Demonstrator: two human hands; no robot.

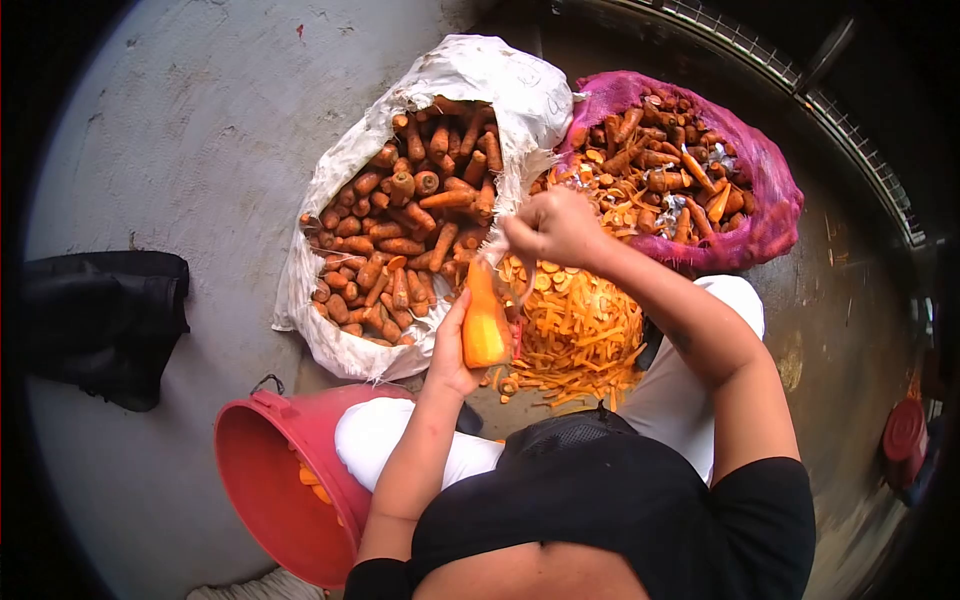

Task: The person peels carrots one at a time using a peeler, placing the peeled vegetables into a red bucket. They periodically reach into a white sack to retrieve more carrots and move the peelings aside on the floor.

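Note:
A peeled orange carrot (486,325) is held upright in my left hand (452,345), its thick end down. My right hand (552,228) is closed just above and to the right of the carrot's narrow tip; a blurred, thin shape hangs below its fingers, too smeared to make out. Beneath both hands lies a heap of orange peelings (580,325). To the left, a white sack (345,165) stands open, full of unpeeled carrots (400,240). Behind my right hand is a pink mesh sack (775,200) with carrots and scraps.
A red bucket (335,430) lies tilted by my left leg, with some orange pieces (312,480) inside. Black cloth or a bag (110,320) is on the floor at the far left. A red container (905,430) stands at the far right, and a metal grating (850,145) runs along the upper right.

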